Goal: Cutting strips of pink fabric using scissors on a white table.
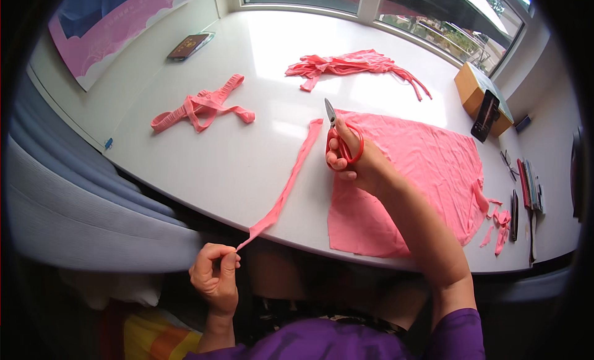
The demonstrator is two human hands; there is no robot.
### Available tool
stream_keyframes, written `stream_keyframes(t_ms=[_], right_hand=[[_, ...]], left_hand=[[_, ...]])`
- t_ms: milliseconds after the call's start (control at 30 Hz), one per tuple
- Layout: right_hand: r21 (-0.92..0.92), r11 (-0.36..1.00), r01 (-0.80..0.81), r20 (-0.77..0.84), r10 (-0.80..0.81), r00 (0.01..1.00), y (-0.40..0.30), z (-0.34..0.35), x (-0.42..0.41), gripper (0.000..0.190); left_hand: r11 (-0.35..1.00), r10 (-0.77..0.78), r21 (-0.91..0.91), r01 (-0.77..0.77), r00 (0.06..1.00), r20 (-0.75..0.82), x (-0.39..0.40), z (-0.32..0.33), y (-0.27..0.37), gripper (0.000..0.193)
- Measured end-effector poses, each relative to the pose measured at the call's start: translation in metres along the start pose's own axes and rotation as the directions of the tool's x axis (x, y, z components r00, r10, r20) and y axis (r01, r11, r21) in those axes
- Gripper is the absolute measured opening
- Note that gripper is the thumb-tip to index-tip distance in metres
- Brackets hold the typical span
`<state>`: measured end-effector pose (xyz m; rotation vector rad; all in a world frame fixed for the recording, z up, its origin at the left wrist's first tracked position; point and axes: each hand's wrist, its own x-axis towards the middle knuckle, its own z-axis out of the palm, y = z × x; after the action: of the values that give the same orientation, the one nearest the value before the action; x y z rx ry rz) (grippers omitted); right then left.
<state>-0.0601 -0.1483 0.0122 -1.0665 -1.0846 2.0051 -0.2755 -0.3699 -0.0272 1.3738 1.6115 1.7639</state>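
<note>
My left hand (216,276) pinches the near end of a narrow pink fabric strip (288,188) just off the table's front edge. The strip runs up across the white table, its far end lying near the scissors. In my right hand (348,151) is a pair of red-handled scissors (344,146), fingers through the loops, blades pointing away from me and looking closed. Under my right forearm a large pink cloth piece (431,174) lies spread and slightly wrinkled. Beyond the scissors rests a bundle of pink strips (357,65). Another pink piece with gathered bands (204,102) lies to the left.
Small pink scraps (501,225) lie at the right. Near them are eyeglasses (509,165), upright books (531,183) and a phone (485,115) leaning on a box (482,98). A dark red booklet (189,47) is at the back left. Windows edge the white table (195,170).
</note>
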Motion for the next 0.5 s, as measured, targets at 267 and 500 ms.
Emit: stream_keyframes(t_ms=[267,500], right_hand=[[-0.274,0.823,0.497,-0.21,-0.556,0.804,-0.008,-0.047,-0.035,0.05],[-0.263,0.688,0.676,-0.459,-0.706,0.54,-0.011,-0.105,-0.038,0.049]], left_hand=[[0.969,0.159,-0.223,-0.109,0.962,0.22,0.089,0.048,0.062,0.004],[0.917,0.368,-0.348,-0.196,0.753,0.545,0.219,0.195,0.107,0.011]])
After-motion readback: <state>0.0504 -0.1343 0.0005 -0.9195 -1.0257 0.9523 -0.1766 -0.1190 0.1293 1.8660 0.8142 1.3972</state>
